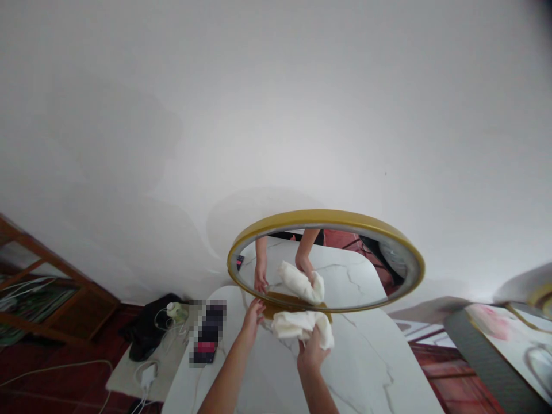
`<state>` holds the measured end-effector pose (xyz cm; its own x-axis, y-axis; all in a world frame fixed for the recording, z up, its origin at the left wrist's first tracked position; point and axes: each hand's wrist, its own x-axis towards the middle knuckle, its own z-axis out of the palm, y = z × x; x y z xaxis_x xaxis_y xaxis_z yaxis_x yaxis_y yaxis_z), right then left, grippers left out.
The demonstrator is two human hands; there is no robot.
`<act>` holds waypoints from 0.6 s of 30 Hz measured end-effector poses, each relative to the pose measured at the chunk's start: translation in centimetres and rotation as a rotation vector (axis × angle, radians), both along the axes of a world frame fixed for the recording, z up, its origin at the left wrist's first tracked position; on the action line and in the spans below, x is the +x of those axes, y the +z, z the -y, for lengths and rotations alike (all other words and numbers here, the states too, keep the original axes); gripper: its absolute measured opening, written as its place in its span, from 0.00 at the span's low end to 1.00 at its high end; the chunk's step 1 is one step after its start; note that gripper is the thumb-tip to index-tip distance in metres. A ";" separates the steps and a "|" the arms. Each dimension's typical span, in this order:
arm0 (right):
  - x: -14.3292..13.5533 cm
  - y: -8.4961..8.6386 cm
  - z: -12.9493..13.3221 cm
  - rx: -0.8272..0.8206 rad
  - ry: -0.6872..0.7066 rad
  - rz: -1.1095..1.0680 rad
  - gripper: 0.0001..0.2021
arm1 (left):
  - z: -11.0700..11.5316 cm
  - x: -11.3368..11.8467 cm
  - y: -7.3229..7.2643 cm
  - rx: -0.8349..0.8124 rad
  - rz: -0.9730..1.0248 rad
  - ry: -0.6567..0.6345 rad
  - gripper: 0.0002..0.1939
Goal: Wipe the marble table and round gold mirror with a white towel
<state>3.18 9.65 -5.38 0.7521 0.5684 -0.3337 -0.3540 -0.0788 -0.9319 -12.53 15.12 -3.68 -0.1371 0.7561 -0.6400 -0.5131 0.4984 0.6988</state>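
A round mirror (310, 216) with a gold frame stands on a gold base (269, 312) on the white marble-patterned table (366, 356). My left hand (253, 316) is at the left end of the base, just under the frame, its fingers curled against the mirror's lower part. In my right hand (313, 352) is a bunched white cloth (293, 325), which lies over the front of the base and covers much of it. Both forearms and the cloth show again as reflections in the glass.
Left on the table lies a dark, pixelated phone-like object (207, 333). Beyond it, a low surface (129, 374) carries a black bag (146, 339), a small bottle (176, 312) and white cables. A wooden shelf (56, 305) stands far left. A white wall rises behind the mirror; another table (509, 345) is at right.
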 end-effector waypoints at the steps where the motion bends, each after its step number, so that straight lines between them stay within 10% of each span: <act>1: -0.4 0.1 -0.7 -0.015 -0.035 -0.020 0.33 | 0.0 -0.1 0.0 -0.002 0.009 0.001 0.17; 10: -5.6 0.8 -3.8 -0.005 -0.010 -0.091 0.31 | 0.4 -0.1 0.4 0.020 0.086 0.037 0.15; 18: -0.6 0.2 -4.0 0.019 -0.084 -0.021 0.27 | -0.4 -0.6 0.4 -0.042 0.095 0.006 0.17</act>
<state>2.55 13.66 -5.18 0.7903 0.5100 -0.3396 -0.3783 -0.0300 -0.9252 -13.16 15.54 -3.29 -0.0786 0.7275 -0.6816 -0.5790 0.5232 0.6253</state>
